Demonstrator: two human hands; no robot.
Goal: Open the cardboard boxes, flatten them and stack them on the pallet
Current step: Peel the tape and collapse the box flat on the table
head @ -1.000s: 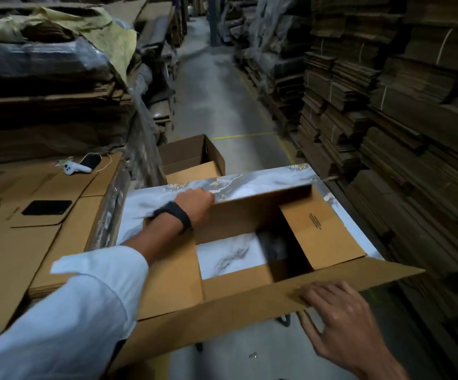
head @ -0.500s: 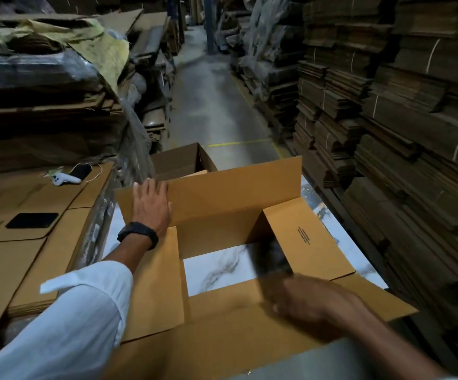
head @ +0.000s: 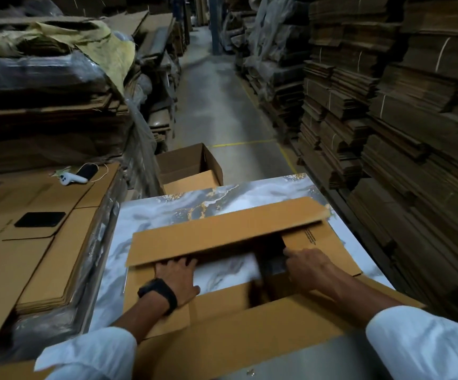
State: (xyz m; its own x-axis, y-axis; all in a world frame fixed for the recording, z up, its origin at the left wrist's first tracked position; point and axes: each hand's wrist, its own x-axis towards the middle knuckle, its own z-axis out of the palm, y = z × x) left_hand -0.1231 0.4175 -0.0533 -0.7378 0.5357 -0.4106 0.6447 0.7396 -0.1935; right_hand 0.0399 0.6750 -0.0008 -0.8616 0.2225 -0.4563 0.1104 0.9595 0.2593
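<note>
Corrugated cardboard on every side: warehouse aisle, grey concrete floor with a yellow line across it.

Far left: stack of flattened boxes, wrapped in clear film at the edge. On top: white controller and black flat device, well apart. Behind: taller wrapped cardboard stacks under a yellowish sheet.

Centre: marble-patterned tabletop, white and grey with gold veins. On it: open cardboard box, far flap folded over the opening toward the wearer, near flap spread toward the camera, right flap lying outward with small printed text. Beyond the tabletop: second open box on the floor.

Left hand: flat, fingers spread, palm down on the left inner flap, fingertips under the edge of the far flap. Black wristband at the wrist.

Right hand: pressed at the right inner side of the box, fingers reaching into the opening; open or gripping, cannot tell, fingertips hidden in shadow.

Right: wall of bundled flat cardboard, strapped with pale bands.

Hard to make out: box interior at right, dark; hands and flap edges motion-blurred; print on the flap unreadable. Pallet beneath the left stack hidden. Both white sleeves cut off at the lower frame edge.
</note>
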